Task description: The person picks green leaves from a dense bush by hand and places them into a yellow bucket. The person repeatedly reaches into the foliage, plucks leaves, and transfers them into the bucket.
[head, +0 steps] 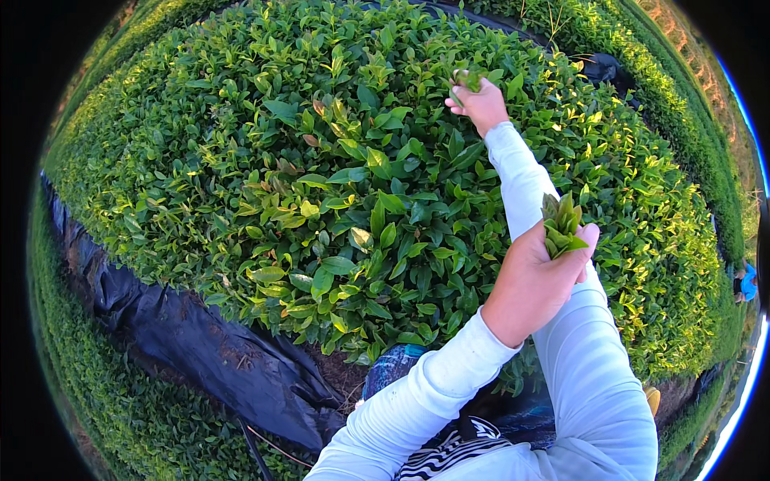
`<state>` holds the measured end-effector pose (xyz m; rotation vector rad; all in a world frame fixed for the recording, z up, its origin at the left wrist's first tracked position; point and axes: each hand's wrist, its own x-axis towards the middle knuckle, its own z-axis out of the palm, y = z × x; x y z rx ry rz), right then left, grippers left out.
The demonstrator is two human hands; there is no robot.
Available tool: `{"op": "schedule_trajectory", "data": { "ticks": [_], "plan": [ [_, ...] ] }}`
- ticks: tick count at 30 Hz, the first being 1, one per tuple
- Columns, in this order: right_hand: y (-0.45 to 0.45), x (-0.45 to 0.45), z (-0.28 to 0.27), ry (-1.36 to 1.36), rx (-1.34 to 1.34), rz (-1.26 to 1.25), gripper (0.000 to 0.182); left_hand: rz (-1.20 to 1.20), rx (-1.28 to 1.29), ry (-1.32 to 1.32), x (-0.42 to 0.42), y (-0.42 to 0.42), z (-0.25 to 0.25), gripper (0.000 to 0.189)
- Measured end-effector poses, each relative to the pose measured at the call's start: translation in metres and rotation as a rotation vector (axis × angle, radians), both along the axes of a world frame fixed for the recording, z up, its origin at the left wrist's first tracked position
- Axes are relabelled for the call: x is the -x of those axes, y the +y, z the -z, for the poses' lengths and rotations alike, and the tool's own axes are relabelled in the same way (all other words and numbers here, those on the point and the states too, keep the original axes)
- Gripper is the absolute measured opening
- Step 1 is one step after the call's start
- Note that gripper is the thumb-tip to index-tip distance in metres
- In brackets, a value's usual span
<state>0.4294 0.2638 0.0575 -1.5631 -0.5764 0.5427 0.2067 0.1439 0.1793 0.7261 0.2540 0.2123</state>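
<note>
My left hand is closed around a small bunch of plucked green leafy shoots, its thumb pressed along their side. It is above my right forearm, which stretches out over a dense, flat-topped bush that looks like tea. At the far side of the bush, my right hand has its fingers curled around some green leaves. Motion blurs those leaves, so I cannot tell whether they are all off the bush. Both arms are in pale long sleeves.
Black plastic sheeting covers the ground between rows on the left. Another hedge row runs beyond the bush at upper right. A person in blue is at the far right edge. A dark strap or pole shows at lower left.
</note>
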Motion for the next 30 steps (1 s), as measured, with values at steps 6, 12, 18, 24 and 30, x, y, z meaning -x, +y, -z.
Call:
{"op": "schedule_trajectory", "data": {
  "ticks": [6, 12, 18, 24, 30],
  "plan": [
    [-0.030, 0.042, 0.027, 0.312, 0.208, -0.238, 0.022, -0.043, -0.041, 0.059, 0.005, 0.006, -0.002, 0.023],
    [-0.065, 0.087, -0.011, 0.603, 0.184, -0.509, 0.023, 0.006, -0.052, 0.055, 0.002, 0.015, 0.000, 0.022],
    [-0.042, 0.038, -0.021, 0.468, 0.077, -0.157, 0.037, -0.014, 0.003, 0.046, -0.002, 0.008, 0.000, 0.024],
    [-0.016, 0.028, -0.011, 0.030, 0.348, -0.047, 0.033, -0.023, 0.047, 0.018, 0.001, 0.010, 0.001, 0.025],
    [0.022, -0.018, 0.013, -0.568, 0.425, 0.165, 0.043, -0.025, 0.033, 0.012, 0.004, 0.014, 0.001, 0.025]
  ]
}}
